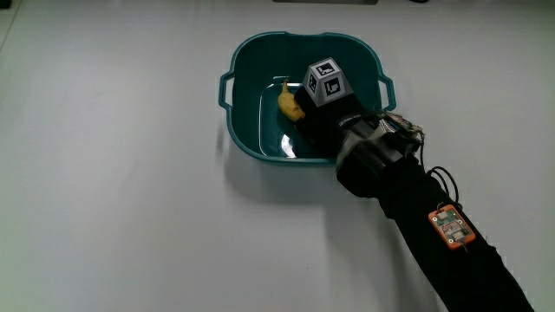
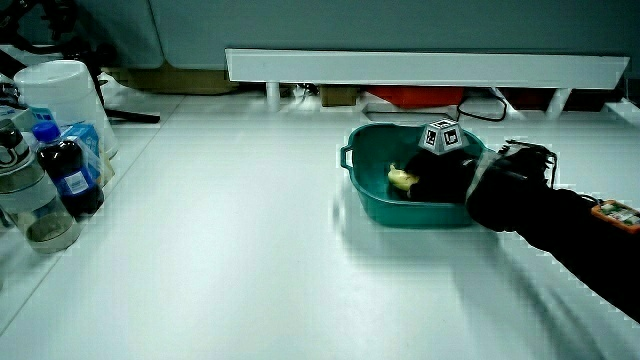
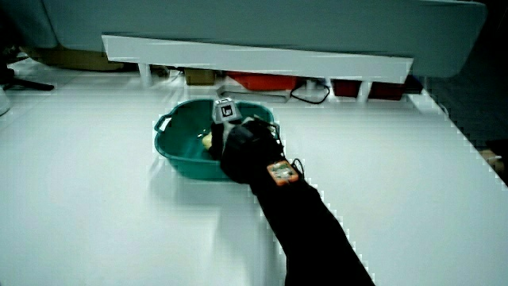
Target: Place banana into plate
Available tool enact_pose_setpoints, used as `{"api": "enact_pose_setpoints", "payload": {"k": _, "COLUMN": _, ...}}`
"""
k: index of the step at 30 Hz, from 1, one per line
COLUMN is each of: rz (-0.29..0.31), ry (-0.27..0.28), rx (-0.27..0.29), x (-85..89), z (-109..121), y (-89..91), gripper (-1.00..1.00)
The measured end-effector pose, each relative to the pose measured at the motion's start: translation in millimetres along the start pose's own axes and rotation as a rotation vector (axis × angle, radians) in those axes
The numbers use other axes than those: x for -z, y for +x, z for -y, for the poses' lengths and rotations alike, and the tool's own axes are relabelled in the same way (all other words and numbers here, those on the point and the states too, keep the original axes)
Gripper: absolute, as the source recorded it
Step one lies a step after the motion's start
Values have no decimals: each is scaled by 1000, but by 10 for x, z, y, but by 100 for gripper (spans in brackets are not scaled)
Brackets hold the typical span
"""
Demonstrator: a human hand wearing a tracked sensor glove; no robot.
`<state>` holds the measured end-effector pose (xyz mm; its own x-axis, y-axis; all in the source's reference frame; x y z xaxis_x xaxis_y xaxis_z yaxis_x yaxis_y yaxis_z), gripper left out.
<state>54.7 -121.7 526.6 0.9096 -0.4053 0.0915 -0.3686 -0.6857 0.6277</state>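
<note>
A teal basin with two handles stands on the white table and is seen in both side views. A small yellow banana lies inside it, near the basin's middle. The gloved hand, with the patterned cube on its back, reaches over the basin's rim nearest the person and lies right against the banana, covering one end. A side view shows the banana low in the basin, touching the hand. Whether the hand grips the banana is hidden.
Bottles and a white container stand at the table's edge in a side view. A low white partition has red items and cables under it. A small orange device sits on the forearm.
</note>
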Motion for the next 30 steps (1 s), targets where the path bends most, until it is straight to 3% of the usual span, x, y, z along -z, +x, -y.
{"api": "enact_pose_setpoints", "payload": {"k": 10, "rz": -1, "ry": -40, "rx": -12, "x": 105, "z": -52, "y": 4, "gripper": 0}}
{"api": "enact_pose_setpoints", "payload": {"k": 12, "rz": 2, "ry": -20, "rx": -6, "x": 77, "z": -29, "y": 0, "gripper": 0}}
{"api": "enact_pose_setpoints", "payload": {"k": 19, "rz": 10, "ry": -34, "rx": 19, "x": 124, "z": -54, "y": 1, "gripper": 0}}
{"api": "enact_pose_setpoints", "payload": {"k": 30, "rz": -16, "ry": -54, "rx": 6, "x": 155, "z": -56, "y": 32, "gripper": -34}}
